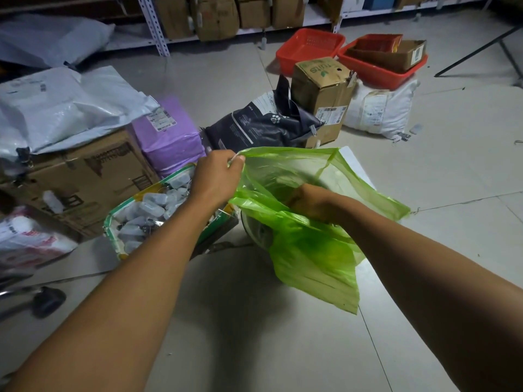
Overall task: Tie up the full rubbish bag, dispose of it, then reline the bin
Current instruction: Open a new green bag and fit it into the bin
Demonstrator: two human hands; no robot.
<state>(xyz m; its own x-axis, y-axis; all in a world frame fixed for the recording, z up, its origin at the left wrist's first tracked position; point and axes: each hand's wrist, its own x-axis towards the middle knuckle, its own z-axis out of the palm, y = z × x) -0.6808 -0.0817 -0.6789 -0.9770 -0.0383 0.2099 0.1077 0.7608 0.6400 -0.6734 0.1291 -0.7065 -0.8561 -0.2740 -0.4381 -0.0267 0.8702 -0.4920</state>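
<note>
A thin green plastic bag (308,250) is spread open over a small round bin (256,232) on the floor; only a bit of the bin's side shows under the plastic. My left hand (218,176) pinches the bag's top edge at its far left corner and holds it up. My right hand (311,203) is inside the bag's mouth, fingers hidden by the green film, so I cannot tell its grasp. The bag's lower end hangs loose over the bin's near side.
A green-rimmed box of small plastic bottles (150,213) stands just left of the bin. Cardboard boxes (79,179), a purple parcel (167,134), a black sack (263,123) and red baskets (311,49) crowd the floor behind. A shelf rack runs along the back.
</note>
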